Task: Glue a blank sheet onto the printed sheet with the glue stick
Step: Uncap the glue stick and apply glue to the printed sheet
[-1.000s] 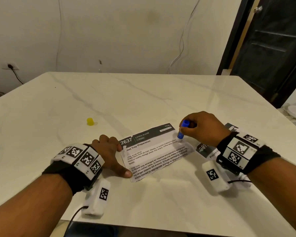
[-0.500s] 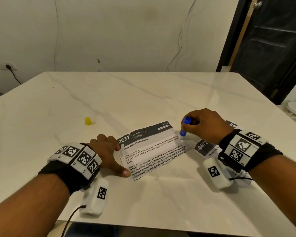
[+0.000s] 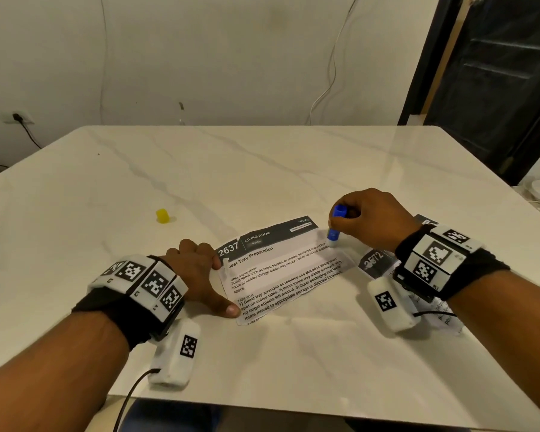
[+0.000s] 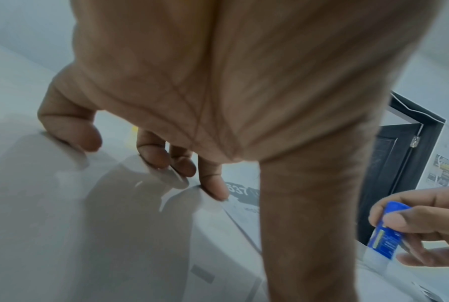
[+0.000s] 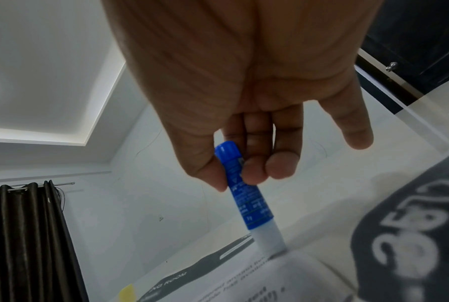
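Two hands busy | left hand (image 3: 197, 269) flat, fingers pressing printed sheet (image 3: 281, 269) edge | right hand (image 3: 371, 219) pinching glue stick (image 3: 335, 226), tip at sheet's far corner | advise light even strokes.

I saw a glossy white veined marble-look tabletop (image 3: 262, 169), a matt printed paper sheet (image 3: 281, 275), and a smooth blue plastic glue stick (image 5: 246, 196) in my right-hand grip.

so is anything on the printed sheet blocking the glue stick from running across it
Nothing visible does. The glue stick touches the printed sheet at its far right edge; only the left hand pins the opposite edge.
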A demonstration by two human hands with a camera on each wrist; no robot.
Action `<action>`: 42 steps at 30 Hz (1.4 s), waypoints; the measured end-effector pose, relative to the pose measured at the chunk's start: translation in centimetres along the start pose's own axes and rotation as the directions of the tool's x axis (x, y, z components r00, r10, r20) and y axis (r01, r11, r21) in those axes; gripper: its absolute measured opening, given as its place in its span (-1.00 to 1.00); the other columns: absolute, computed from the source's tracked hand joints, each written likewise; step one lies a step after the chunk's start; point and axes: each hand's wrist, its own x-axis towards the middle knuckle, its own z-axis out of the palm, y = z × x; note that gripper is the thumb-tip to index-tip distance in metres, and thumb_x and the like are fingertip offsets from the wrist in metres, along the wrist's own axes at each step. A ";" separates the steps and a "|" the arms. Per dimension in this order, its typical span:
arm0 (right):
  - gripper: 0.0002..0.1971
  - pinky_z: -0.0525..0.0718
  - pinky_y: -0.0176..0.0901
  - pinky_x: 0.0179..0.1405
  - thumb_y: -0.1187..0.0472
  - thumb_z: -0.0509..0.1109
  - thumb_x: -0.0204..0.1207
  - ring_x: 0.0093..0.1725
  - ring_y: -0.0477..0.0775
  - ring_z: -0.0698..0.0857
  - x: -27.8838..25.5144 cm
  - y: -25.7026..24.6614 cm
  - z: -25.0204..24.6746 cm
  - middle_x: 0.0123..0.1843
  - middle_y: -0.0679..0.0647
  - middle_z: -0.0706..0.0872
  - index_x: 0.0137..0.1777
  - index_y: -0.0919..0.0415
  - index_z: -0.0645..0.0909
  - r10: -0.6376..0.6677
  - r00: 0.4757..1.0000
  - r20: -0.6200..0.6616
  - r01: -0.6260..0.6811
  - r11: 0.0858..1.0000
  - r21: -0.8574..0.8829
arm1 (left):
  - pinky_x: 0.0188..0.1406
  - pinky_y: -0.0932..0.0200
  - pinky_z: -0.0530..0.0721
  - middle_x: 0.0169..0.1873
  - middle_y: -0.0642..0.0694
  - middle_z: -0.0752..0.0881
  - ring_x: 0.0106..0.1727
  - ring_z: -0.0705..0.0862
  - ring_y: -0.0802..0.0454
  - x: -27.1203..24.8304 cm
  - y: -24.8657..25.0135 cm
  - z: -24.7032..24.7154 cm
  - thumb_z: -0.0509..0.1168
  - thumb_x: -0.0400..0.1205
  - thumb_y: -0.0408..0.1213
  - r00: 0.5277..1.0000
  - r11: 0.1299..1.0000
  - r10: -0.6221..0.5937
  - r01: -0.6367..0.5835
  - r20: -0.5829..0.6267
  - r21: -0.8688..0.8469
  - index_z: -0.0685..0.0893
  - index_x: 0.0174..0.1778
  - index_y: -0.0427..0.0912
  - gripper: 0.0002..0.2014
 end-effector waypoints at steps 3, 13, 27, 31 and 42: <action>-0.82 0.43 -0.33 -0.36 0.03 0.49 0.54 -0.34 -0.14 0.56 0.9 -0.4 0.4 -0.18 0.02 0.76 0.05 0.08 0.79 -0.031 0.999 -0.010 0.031 0.999 -0.011 | 0.34 0.01 0.51 0.19 -0.01 0.38 0.33 0.49 -0.05 0.0 0.0 0.1 0.53 0.07 0.46 1.000 1.000 0.000 0.000 0.005 0.003 0.28 0.15 0.22 -0.13; -0.78 0.45 -0.32 -0.26 0.03 0.49 0.56 -0.21 -0.04 0.61 3.2 -1.2 1.1 -0.09 0.02 0.77 0.13 0.08 0.79 -0.063 0.998 -0.027 0.064 0.998 0.015 | 0.32 0.02 0.50 0.18 0.00 0.37 0.27 0.46 -0.04 0.0 -0.1 0.0 0.54 0.06 0.46 1.000 1.000 0.014 -0.014 0.002 -0.008 0.29 0.14 0.21 -0.14; -0.75 0.44 -0.29 -0.38 -0.01 0.48 0.47 -0.35 -0.12 0.54 3.7 -0.8 1.1 -0.29 -0.03 0.67 -0.07 0.18 0.77 0.032 0.999 -0.006 -0.032 0.999 -0.017 | 0.30 0.04 0.48 0.18 -0.01 0.37 0.30 0.46 -0.04 0.1 0.0 -0.1 0.55 0.10 0.42 1.000 1.000 0.014 -0.014 0.008 -0.015 0.30 0.15 0.20 -0.16; -0.79 0.42 -0.32 -0.34 0.03 0.48 0.51 -0.33 -0.17 0.54 3.7 -0.7 1.3 -0.29 -0.12 0.65 0.01 0.13 0.78 0.009 1.000 -0.008 -0.009 1.000 0.010 | 0.31 0.04 0.49 0.18 0.00 0.37 0.30 0.46 -0.05 0.0 0.0 0.0 0.54 0.09 0.44 1.000 1.000 0.010 -0.010 0.003 -0.009 0.30 0.16 0.19 -0.15; -0.82 0.45 -0.41 -0.29 0.04 0.50 0.54 -0.19 -0.04 0.66 3.8 -1.3 1.4 -0.13 0.00 0.78 0.07 0.05 0.83 -0.054 0.998 -0.014 0.055 0.998 0.021 | 0.34 0.02 0.50 0.18 0.00 0.37 0.31 0.46 -0.04 0.0 0.0 0.1 0.54 0.06 0.44 1.000 1.000 0.009 -0.009 -0.001 -0.015 0.28 0.13 0.21 -0.14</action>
